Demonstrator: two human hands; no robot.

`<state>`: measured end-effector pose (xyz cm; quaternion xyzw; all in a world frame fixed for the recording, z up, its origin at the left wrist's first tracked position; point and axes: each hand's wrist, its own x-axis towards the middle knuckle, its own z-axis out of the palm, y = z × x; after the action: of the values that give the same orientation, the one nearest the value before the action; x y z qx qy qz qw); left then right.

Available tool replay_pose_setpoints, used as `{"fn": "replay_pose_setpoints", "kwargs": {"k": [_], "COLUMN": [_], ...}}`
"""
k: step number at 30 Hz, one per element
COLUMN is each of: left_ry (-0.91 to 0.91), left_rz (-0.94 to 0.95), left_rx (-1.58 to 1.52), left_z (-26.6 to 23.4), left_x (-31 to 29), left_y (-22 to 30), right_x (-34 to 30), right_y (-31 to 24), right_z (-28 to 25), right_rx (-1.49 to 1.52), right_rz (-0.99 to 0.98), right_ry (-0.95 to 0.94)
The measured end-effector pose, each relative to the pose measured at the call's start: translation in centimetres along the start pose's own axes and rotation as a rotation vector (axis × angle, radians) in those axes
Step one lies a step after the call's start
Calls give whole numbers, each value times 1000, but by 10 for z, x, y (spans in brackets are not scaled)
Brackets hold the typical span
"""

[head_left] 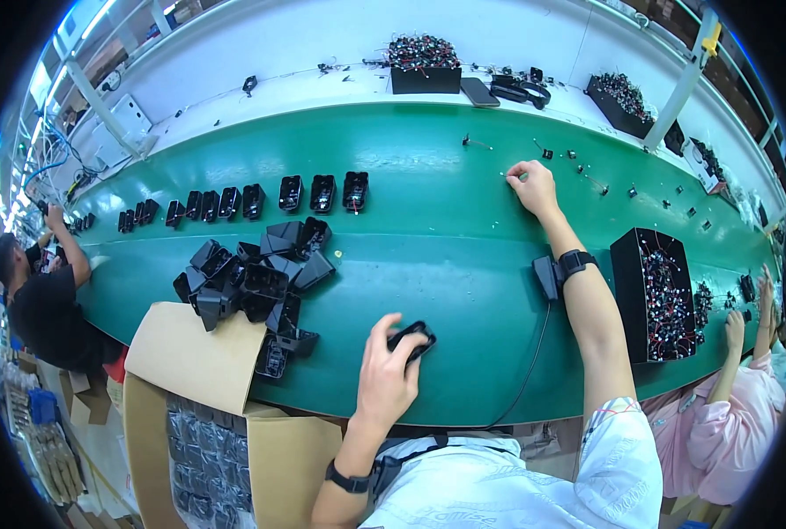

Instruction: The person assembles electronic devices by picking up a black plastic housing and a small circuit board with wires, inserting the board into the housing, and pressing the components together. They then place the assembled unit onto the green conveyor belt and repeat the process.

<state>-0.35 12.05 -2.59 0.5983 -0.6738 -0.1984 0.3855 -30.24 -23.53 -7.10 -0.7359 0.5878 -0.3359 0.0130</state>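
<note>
Near the front edge of the green bench, my left hand (386,372) is closed around a small black plastic housing (417,342). My right arm reaches forward, and my right hand (532,187) hovers over the far half of the bench. Its thumb and forefinger are pinched together; whatever tiny thing they hold is too small to make out. Small black parts with wires (547,153) lie scattered to the right of that hand. A jumbled heap of similar black housings (265,278) rests left of my left hand.
Open housings (322,193) stand in a row along the back left. A black box of wired parts (656,295) sits by my right forearm. An open carton (270,458) of wrapped black pieces stands front left. Co-workers sit at left (54,309) and right (728,423).
</note>
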Motion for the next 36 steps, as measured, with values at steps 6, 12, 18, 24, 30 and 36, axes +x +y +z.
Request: {"fn": "replay_pose_setpoints", "kwargs": {"k": [6,12,18,24,30,36], "left_ry": [-170,-74,104,-19,47,-251], "left_rz": [132,313,389,330,308,-18], "left_rx": [-28,-134,-165,-459,-510,-1272], "left_z": [16,42,34,32,31,29], "left_x": [68,128,129,124,120,120], "left_y": [-24,-21,-21,-28,-14,-25], "right_x": [-28,-50,-119,-135,-138,-137], "right_y": [-42,-56,-153,-184,-188,-194], "right_z": [-24,-47,-88,-88,-91,-101], "right_rx": [251,517,978,1104,1170,1181], "right_rz": [-44,268,243,255,290,110], "right_ry": [-167,-100,-257,-291,-302,-316]}}
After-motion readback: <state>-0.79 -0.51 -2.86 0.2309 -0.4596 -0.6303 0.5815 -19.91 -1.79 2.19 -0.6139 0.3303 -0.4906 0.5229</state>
